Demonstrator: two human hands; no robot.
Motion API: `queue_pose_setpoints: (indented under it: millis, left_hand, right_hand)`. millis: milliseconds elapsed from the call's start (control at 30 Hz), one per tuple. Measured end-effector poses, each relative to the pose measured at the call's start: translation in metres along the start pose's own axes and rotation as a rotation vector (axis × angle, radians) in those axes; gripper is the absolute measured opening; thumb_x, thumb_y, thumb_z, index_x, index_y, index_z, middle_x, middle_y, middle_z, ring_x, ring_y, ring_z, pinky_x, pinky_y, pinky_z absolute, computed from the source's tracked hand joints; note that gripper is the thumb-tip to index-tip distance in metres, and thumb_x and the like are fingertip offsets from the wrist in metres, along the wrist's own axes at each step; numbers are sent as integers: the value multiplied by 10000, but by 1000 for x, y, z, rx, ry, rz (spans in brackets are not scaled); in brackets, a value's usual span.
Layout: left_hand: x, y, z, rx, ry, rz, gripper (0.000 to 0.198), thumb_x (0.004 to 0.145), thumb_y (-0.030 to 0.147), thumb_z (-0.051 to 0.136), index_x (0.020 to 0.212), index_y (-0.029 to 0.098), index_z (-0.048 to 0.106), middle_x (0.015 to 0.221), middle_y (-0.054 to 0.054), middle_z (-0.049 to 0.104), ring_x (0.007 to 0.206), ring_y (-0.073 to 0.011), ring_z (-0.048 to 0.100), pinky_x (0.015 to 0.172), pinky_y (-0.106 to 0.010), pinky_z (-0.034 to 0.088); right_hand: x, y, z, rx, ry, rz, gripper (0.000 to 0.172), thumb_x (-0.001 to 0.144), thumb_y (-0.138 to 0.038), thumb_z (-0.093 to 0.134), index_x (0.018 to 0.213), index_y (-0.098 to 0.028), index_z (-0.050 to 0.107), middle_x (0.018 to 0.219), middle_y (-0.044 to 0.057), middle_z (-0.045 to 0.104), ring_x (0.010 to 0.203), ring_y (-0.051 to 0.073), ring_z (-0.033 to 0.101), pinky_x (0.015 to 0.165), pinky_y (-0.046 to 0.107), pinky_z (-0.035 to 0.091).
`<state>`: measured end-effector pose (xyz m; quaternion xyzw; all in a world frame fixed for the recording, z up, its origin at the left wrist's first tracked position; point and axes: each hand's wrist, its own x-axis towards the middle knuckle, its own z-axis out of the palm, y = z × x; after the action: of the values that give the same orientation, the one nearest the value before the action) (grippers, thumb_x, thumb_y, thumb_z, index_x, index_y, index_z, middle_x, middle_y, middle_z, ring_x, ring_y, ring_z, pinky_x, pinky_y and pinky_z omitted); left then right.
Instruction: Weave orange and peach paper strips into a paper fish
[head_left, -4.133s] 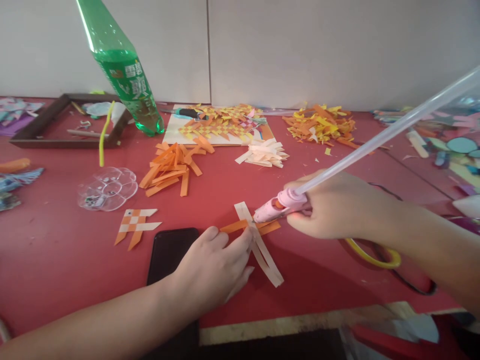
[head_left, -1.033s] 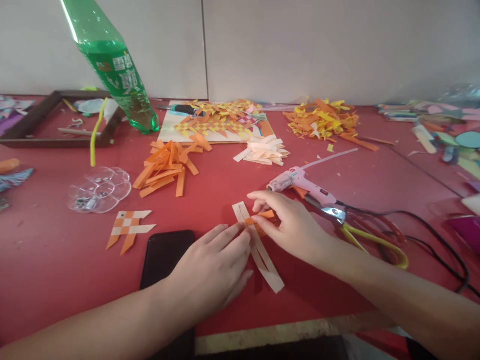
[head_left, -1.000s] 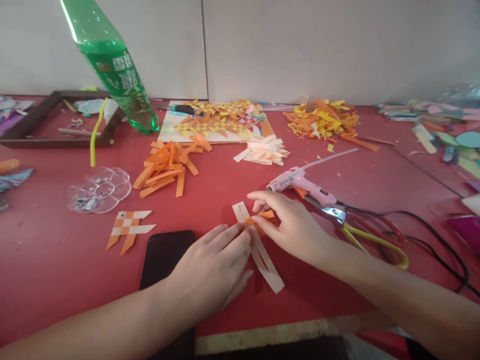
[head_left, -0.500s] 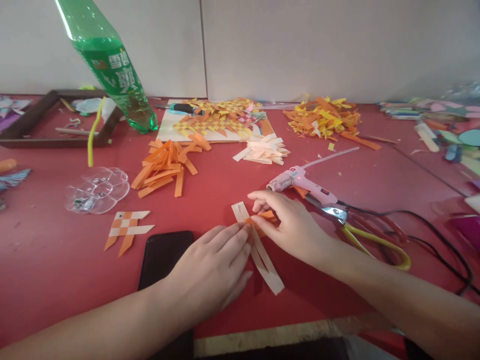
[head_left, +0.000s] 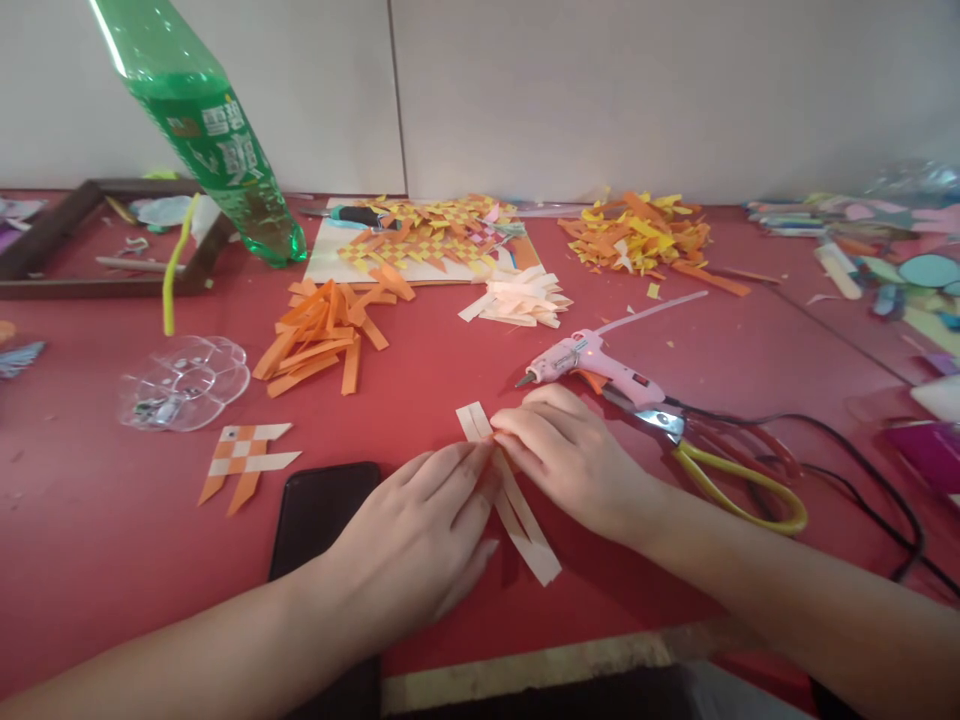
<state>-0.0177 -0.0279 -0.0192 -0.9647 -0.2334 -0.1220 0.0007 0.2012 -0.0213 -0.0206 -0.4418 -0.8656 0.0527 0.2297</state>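
Note:
Cream paper strips (head_left: 534, 540) lie slantwise on the red table between my hands. A sliver of an orange paper strip (head_left: 493, 436) crosses them; most of it is hidden under my fingers. My left hand (head_left: 424, 525) has its fingers closed together at the crossing, gripping the strips from the left. From the right, my right hand (head_left: 577, 465) pinches the orange strip, thumb and fingers curled in. To the left lies a woven orange-and-cream paper fish (head_left: 244, 455). A black phone (head_left: 322, 510) is partly covered by my left wrist.
A pink glue gun (head_left: 604, 365) and yellow-and-red-handled pliers (head_left: 724, 470) lie just beyond my right hand, with black cords. Orange strips (head_left: 322, 335) and cream strips (head_left: 521, 295) are piled farther back. A green bottle (head_left: 225, 150), clear flower-shaped tray (head_left: 217, 365) and brown frame (head_left: 97, 290) stand left.
My right hand has curled its fingers in and drawn closer over the orange strip, covering its right end. The whole view has shifted slightly, moving things a little left.

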Motion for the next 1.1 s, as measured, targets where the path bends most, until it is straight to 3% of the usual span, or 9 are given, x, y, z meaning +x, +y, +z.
queue_pose_setpoints:
  millis: [167, 400, 700, 1100]
  left_hand:
    - [-1, 1, -1, -32, -8, -11, 441, 963, 330, 459, 1261, 42, 611, 1343, -192, 605, 1217, -328, 568, 1015, -432, 511]
    - [1, 1, 1, -29, 31, -5, 413, 950, 322, 476, 1189, 37, 656, 1293, -209, 633, 1186, -337, 593, 1004, -453, 523]
    - [1, 1, 0, -35, 62, -8, 399, 945, 305, 476, 1186, 45, 659, 1267, -193, 659, 1156, -327, 626, 991, -468, 536]
    - [2, 1, 1, -53, 53, -24, 340, 926, 298, 487, 1093, 67, 673, 1258, -196, 647, 1156, -319, 623, 1011, -466, 521]
  right_hand:
    - [-6, 0, -4, -8, -66, 79, 183, 956, -136, 454, 893, -172, 622, 842, 85, 653, 824, 211, 583, 766, 364, 489]
    - [-10, 1, -4, -54, 35, -136, 226, 953, -132, 450, 1002, -124, 670, 944, 113, 698, 907, 227, 621, 838, 414, 547]
    - [-12, -1, 0, -71, 35, -158, 279, 959, -92, 430, 1103, -59, 666, 924, 121, 682, 906, 217, 586, 821, 393, 574]
    - [-11, -6, 4, -199, -61, -171, 243, 918, -39, 462, 876, -91, 696, 778, 85, 599, 803, 208, 518, 766, 368, 534]
